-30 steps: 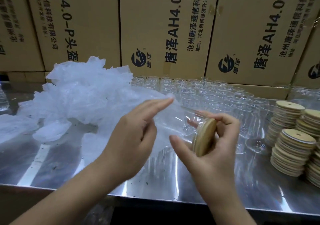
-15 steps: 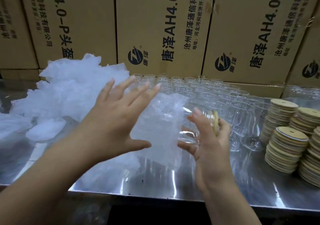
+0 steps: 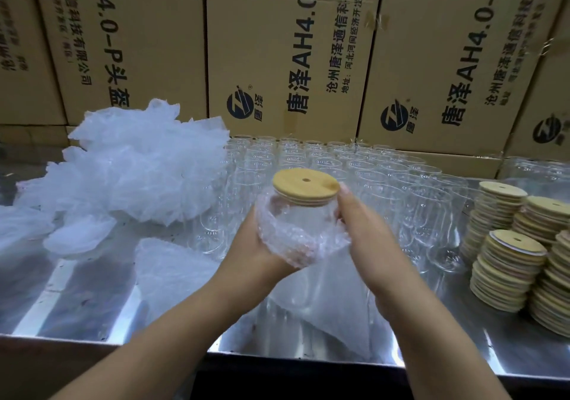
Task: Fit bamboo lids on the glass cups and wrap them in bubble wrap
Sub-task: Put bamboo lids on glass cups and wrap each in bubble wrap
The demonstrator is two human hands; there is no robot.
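A glass cup point(image 3: 296, 217) with a round bamboo lid point(image 3: 303, 185) on top stands upright between my hands, above the steel table. A sheet of bubble wrap point(image 3: 290, 239) is bunched around the cup's lower left side, and its loose end hangs down to the table. My left hand point(image 3: 256, 251) cups the wrap against the cup from the left and below. My right hand point(image 3: 361, 224) grips the cup's right side, fingertips near the lid's edge.
A heap of bubble wrap point(image 3: 132, 171) fills the left of the steel table point(image 3: 77, 301). Several rows of bare glass cups point(image 3: 339, 165) stand behind. Stacks of bamboo lids point(image 3: 509, 264) sit at the right. Cardboard boxes point(image 3: 293, 54) wall off the back.
The lidded cup has turned from lying tilted to upright. My left hand, spread open behind the wrap, has closed in under the cup and pressed the wrap around it.
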